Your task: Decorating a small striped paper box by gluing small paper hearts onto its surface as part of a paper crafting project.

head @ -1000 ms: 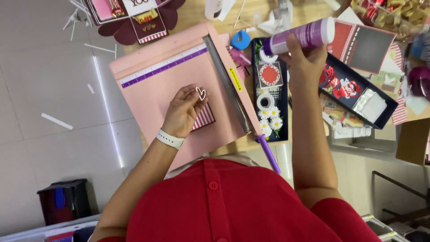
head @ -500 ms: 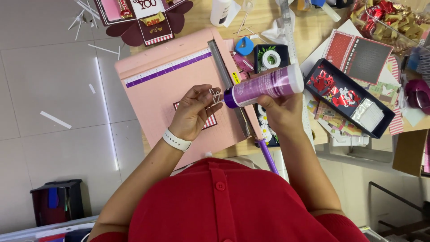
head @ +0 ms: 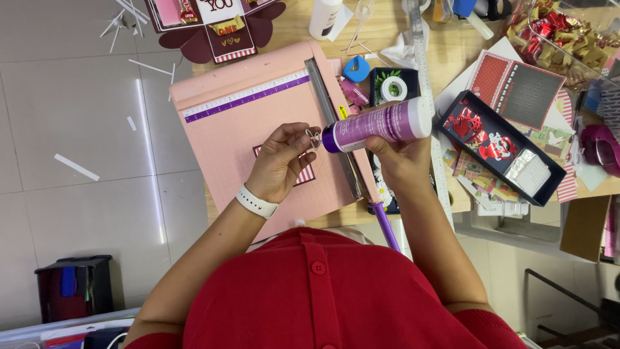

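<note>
**Glue bottle tip meets a small heart cut-out above a pink paper trimmer**

Seen from above, a person in a red buttoned top works at a crowded wooden craft table (head: 303, 29). The left hand (head: 281, 161), with a white band at the wrist, has its fingers closed together, pinching a tiny pale heart-shaped paper cut-out (head: 312, 137) between thumb and fingertips. The right hand (head: 399, 158) is wrapped tightly around a purple plastic glue bottle with a white base (head: 378, 125), held on its side. The bottle's nozzle points left and sits right against the heart cut-out.

Both hands hover over a large pink paper trimmer with a purple ruler strip and a grey cutting rail (head: 258, 129), which lies flat on the table. A small red-and-white striped card (head: 303, 173) rests on the trimmer, partly hidden beneath the left hand.

To the right of the bottle lies a long dark blue tray holding red decorations (head: 500, 145). Just beyond the bottle sits a roll of white tape (head: 393, 88) on a dark box. At the top edge stands a dark maroon opened card box (head: 216, 26). White paper strips (head: 76, 167) lie scattered on the grey tiled floor to the left.
</note>
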